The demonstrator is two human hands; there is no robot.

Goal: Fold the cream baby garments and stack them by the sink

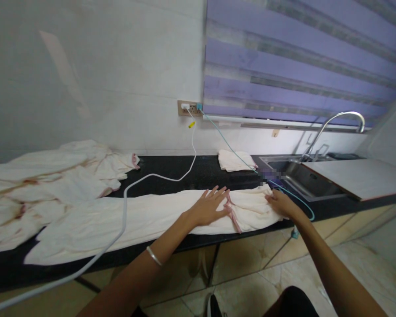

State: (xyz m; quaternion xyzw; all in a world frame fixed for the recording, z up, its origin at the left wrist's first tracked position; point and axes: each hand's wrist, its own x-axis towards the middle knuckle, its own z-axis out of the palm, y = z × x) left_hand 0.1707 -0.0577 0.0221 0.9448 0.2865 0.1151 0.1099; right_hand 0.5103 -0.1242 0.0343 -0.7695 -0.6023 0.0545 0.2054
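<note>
Black countertop point(201, 169) runs under a striped blind, and on it I count one long cream cloth point(119, 220), one heap of stained cloth point(53, 180) and one small folded towel point(232, 160). My left hand point(209, 207) lies flat and open on the long cloth; my right hand point(280, 203) grips its bunched end beside the sink point(303, 178). Two cables point(193, 149) hang from one socket

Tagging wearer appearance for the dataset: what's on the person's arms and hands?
Both arms are bare, with no sleeves in view and no gloves. The left hand has a thin silver bangle on its forearm. The right hand shows no rings, watch or markings.
</note>
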